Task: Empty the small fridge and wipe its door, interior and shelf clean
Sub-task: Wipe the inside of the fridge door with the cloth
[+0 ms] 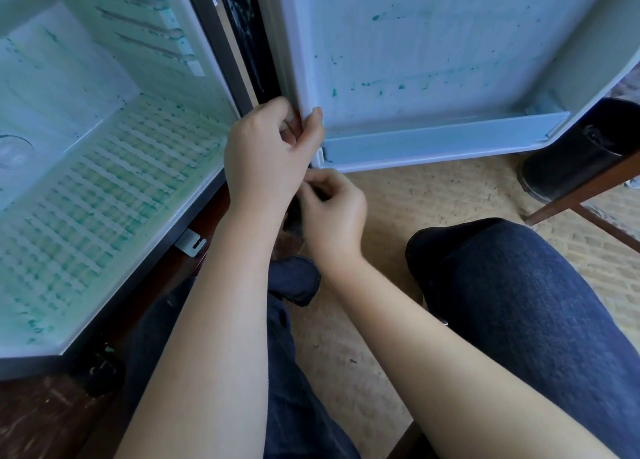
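Note:
The small fridge stands open. Its interior (104, 167), at the left, has a ribbed floor smeared with green stains. The door (433, 50) swings out to the right, with green splatters on its inner face and a white shelf rail (440, 140) along the bottom. My left hand (270, 153) pinches the door's hinge-side edge between thumb and fingers. Just below it, my right hand (332, 209) has its fingers curled at the door's lower hinge corner. It pinches something small and dark that I cannot make out.
A black cylindrical container (571, 153) stands under the door's far end, beside a brown wooden leg (588, 195). A woven straw mat (433, 199) covers the floor. My knees in dark jeans (512, 285) are close to the fridge. A metal bracket (190, 242) sticks out under it.

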### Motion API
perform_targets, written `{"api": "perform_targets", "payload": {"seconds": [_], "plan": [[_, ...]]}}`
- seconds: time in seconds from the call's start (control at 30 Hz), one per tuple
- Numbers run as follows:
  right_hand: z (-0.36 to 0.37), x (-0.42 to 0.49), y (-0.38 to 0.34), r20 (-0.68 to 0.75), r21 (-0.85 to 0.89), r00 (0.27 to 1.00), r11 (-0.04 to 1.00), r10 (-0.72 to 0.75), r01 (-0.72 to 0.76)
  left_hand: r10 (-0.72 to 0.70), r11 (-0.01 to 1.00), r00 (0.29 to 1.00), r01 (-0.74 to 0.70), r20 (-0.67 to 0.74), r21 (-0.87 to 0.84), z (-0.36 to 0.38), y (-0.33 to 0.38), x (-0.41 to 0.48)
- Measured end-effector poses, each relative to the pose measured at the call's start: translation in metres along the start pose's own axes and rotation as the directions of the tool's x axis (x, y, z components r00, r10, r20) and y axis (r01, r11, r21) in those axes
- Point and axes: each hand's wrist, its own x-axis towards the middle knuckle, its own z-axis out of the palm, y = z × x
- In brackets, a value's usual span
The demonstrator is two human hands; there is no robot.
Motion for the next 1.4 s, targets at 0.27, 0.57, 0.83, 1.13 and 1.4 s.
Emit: {"api": "perform_targets", "payload": {"seconds": [0.27,0.57,0.83,1.13,1.4], "plan": [[-0.012,-0.018,0.015,0.011,-0.145,1.0,0.989,-0.004,0.006,0.0,1.0,1.0,0.0,0.015,-0.005,-0.002,-0.002,0.0],[-0.028,0.011,0.009,-0.206,-0.063,0.978,0.998,-0.017,0.004,0.008,1.0,1.0,-0.008,0.025,-0.01,-0.003,-0.002,0.0],[-0.018,0.009,0.0,-0.264,0.016,0.963,0.999,0.043,-0.04,0.017,1.0,1.0,-0.017,0.024,-0.015,-0.001,-0.003,0.0],[-0.007,0.01,-0.008,-0.226,0.058,0.967,0.993,0.115,-0.104,0.027,1.0,1.0,-0.027,-0.006,0.008,0.001,0.0,0.0],[-0.046,0.008,0.005,0.001,-0.131,1.0,0.991,0.005,-0.004,0.038,0.999,0.999,-0.038,-0.012,0.001,-0.002,-0.004,-0.002]]}}
